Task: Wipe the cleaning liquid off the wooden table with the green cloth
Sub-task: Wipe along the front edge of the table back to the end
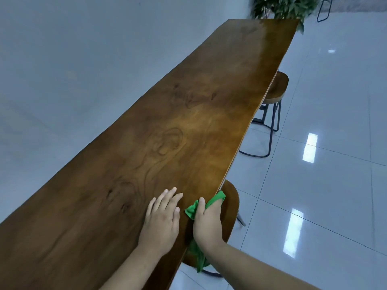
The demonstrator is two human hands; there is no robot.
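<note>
At a long wooden counter (167, 122), near its right edge, the right grip (207, 222) clutches a bunched green cloth (190, 212) while the left grip (161, 220) lies flat, released, beside it; wiping seems barely begun, with most of the surface ahead.

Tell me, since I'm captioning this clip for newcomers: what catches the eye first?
The long wooden table runs diagonally across the view. At its near right edge the right hand grips the bright green cloth, with the left hand flat on the wood beside it. A round stool stands under that edge.
</note>
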